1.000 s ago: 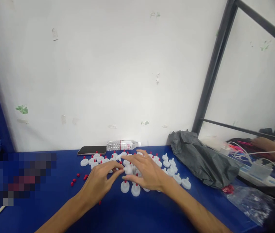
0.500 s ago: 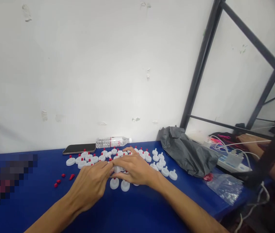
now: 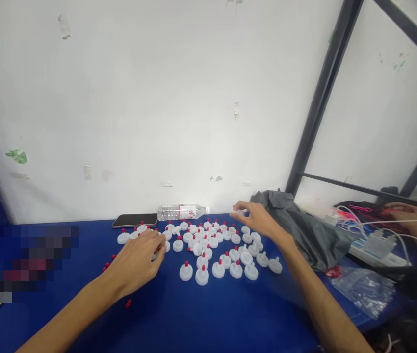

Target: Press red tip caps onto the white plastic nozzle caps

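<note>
Several white round caps lie spread over the blue table, most with a small red plug on top. My left hand rests at the left edge of the caps, fingers curled, fingertips touching the caps there. My right hand is lifted at the far right of the group, pinching one white cap between thumb and fingers. A few loose red plugs lie left of my left hand, and one lies by my wrist.
A phone and a lying water bottle sit against the white wall. A dark grey plastic bag and a clear bag lie to the right. Behind a black frame, another person's hand rests near cables and a power strip.
My hands have parted. The right hand has gone from the middle of the caps to the far right with a white cap. The left hand has drawn back to the left.
</note>
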Demonstrator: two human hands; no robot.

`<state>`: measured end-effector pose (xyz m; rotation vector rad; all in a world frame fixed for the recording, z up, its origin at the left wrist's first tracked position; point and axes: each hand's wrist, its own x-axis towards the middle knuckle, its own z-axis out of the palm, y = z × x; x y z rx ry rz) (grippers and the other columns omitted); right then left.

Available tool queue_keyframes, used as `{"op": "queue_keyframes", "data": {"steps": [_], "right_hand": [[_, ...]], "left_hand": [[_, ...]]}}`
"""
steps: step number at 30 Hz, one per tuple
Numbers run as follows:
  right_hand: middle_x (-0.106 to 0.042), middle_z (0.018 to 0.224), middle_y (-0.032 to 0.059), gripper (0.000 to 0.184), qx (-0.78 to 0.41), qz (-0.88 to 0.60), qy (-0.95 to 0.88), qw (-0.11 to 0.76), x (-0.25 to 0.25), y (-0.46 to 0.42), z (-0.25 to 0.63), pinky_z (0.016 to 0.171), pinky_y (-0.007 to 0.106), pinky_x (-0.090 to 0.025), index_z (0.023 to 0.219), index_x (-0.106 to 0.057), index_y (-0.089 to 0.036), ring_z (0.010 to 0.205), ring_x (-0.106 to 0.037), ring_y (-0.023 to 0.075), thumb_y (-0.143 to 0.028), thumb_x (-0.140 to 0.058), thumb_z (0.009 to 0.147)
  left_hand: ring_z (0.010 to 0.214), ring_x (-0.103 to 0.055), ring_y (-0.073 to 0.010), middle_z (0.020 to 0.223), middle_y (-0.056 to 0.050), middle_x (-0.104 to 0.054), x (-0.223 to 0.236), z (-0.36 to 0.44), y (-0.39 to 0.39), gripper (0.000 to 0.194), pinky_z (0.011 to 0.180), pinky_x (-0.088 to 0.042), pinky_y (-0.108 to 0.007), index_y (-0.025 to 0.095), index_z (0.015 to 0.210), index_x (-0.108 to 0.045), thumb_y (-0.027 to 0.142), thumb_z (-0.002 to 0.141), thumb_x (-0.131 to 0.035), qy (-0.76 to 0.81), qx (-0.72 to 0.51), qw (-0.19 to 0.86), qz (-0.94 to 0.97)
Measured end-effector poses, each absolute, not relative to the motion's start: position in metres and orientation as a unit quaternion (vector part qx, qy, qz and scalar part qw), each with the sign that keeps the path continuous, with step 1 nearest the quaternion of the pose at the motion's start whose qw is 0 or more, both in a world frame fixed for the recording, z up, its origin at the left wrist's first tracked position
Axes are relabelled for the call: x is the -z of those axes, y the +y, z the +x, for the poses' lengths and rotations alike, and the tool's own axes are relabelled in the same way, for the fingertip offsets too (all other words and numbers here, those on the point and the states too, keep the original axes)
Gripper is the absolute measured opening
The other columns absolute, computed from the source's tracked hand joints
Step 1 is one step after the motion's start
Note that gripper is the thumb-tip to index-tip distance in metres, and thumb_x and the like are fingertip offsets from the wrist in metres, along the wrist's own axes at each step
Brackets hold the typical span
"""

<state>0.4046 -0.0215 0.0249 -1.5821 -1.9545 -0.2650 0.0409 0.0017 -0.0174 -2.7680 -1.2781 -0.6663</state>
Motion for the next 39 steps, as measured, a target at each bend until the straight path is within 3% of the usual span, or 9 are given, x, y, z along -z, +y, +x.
{"op": "queue_keyframes", "data": {"steps": [3, 8, 17, 21, 27, 30, 34, 39], "right_hand": [[-0.074, 0.095, 0.0022, 0.02, 0.08, -0.61, -0.747, 0.252, -0.024, -0.021, 0.41, 0.082, 0.028, -0.047, 0.083, -0.073, -0.025, 0.092, -0.067, 0.0198, -0.041, -0.064, 0.089], [-0.073, 0.086, 0.0052, 0.021, 0.091, -0.676, -0.701, 0.208, -0.019, -0.013, 0.423, 0.072, 0.028, -0.043, 0.089, -0.074, -0.021, 0.079, -0.065, 0.0197, -0.038, -0.062, 0.09], [-0.077, 0.088, 0.0036, 0.012, 0.048, -0.72, -0.681, 0.124, -0.002, -0.005, 0.423, 0.061, 0.025, -0.039, 0.088, -0.077, -0.023, 0.078, -0.068, 0.0185, -0.03, -0.068, 0.084], [-0.078, 0.089, 0.0044, 0.017, 0.034, -0.71, -0.695, 0.108, -0.001, -0.006, 0.422, 0.062, 0.024, -0.041, 0.09, -0.078, -0.023, 0.078, -0.07, 0.0177, -0.034, -0.066, 0.088], [-0.077, 0.081, 0.0049, 0.021, 0.057, -0.699, -0.701, 0.127, -0.004, -0.009, 0.418, 0.061, 0.024, -0.041, 0.091, -0.077, -0.022, 0.074, -0.07, 0.0183, -0.037, -0.062, 0.092], [-0.076, 0.079, 0.0054, 0.023, 0.091, -0.689, -0.701, 0.163, -0.009, -0.012, 0.411, 0.065, 0.026, -0.042, 0.094, -0.076, -0.021, 0.073, -0.07, 0.0198, -0.035, -0.058, 0.095], [-0.076, 0.081, 0.0054, 0.029, 0.122, -0.636, -0.73, 0.218, -0.019, -0.019, 0.387, 0.074, 0.029, -0.045, 0.097, -0.074, -0.02, 0.076, -0.07, 0.0201, -0.034, -0.049, 0.1], [-0.077, 0.104, 0.004, 0.031, 0.115, -0.531, -0.797, 0.262, -0.022, -0.039, 0.34, 0.1, 0.034, -0.041, 0.107, -0.071, -0.023, 0.098, -0.069, 0.0189, -0.042, -0.047, 0.103]], "left_hand": [[0.081, -0.057, -0.0242, 0.084, -0.004, -0.062, 0.027, 0.043, 0.002, 0.02, 0.068, -0.038, -0.035, 0.023, 0.078, -0.053, 0.025, 0.092, -0.038, -0.394, 0.159, 0.011, -0.905], [0.079, -0.057, -0.0232, 0.084, -0.003, -0.062, 0.03, 0.043, 0.0, 0.011, 0.067, -0.038, -0.034, 0.023, 0.079, -0.053, 0.019, 0.085, -0.044, -0.384, 0.1, -0.027, -0.917], [0.072, -0.057, -0.0217, 0.078, -0.001, -0.061, 0.028, 0.045, 0.0, 0.007, 0.064, -0.038, -0.032, 0.024, 0.08, -0.054, 0.021, 0.083, -0.049, -0.388, 0.089, -0.034, -0.917], [0.076, -0.058, -0.0221, 0.08, -0.002, -0.062, 0.027, 0.046, -0.001, 0.011, 0.066, -0.039, -0.033, 0.024, 0.08, -0.055, 0.024, 0.087, -0.046, -0.386, 0.106, -0.029, -0.916], [0.084, -0.061, -0.0224, 0.093, -0.003, -0.064, 0.023, 0.056, -0.018, 0.027, 0.076, -0.045, -0.036, 0.027, 0.113, -0.06, 0.042, 0.097, -0.044, -0.344, 0.198, -0.042, -0.917], [0.091, -0.063, -0.023, 0.101, -0.003, -0.066, 0.027, 0.064, -0.025, 0.029, 0.079, -0.047, -0.036, 0.032, 0.12, -0.059, 0.044, 0.098, -0.046, -0.312, 0.193, -0.052, -0.929], [0.088, -0.064, -0.0208, 0.099, -0.003, -0.066, 0.037, 0.071, -0.023, 0.026, 0.073, -0.048, -0.033, 0.03, 0.102, -0.065, 0.034, 0.102, -0.04, -0.28, 0.186, -0.06, -0.94], [0.088, -0.066, -0.0194, 0.096, -0.002, -0.071, 0.038, 0.069, -0.018, 0.029, 0.077, -0.053, -0.032, 0.029, 0.1, -0.068, 0.031, 0.104, -0.038, -0.225, 0.273, -0.01, -0.935]]}}
